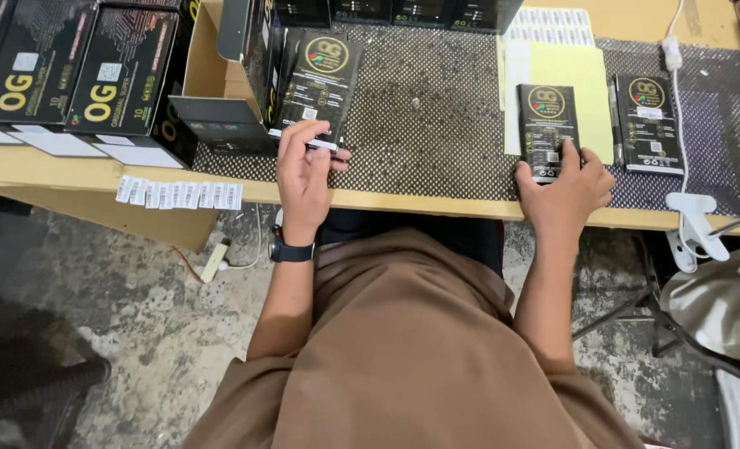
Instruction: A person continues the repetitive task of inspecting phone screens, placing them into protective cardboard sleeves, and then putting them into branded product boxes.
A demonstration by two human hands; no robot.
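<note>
On the near edge of the desk [70, 170], the left hand [305, 170] curls its fingers around the lower end of a flat black packet [318, 83] that leans against an open black carton [237, 83]. Farther right, the right hand [569, 187] lies spread, fingertips pressing the near end of a second black packet [546, 125], which rests partly on a yellow sheet [582, 79]. A third black packet [648, 120] lies just right of that. A strip of white labels [178, 194] hangs at the desk's near left edge.
</note>
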